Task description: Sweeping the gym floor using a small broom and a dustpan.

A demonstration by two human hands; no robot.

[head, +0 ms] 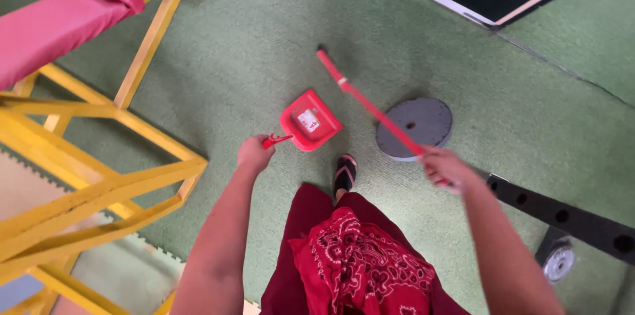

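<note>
Your left hand grips the red dustpan, which lies toward two o'clock. Your right hand clasps the red broom, its stick running toward eleven o'clock, beyond the pan.

The broom head is blurred, and the yellow frame is cut off left.

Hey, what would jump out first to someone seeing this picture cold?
The red dustpan gripped by the left hand over the green floor, at centre. The right hand holds a red broom handle slanting past a grey weight plate. A yellow frame with pink padding fills the left.
</note>
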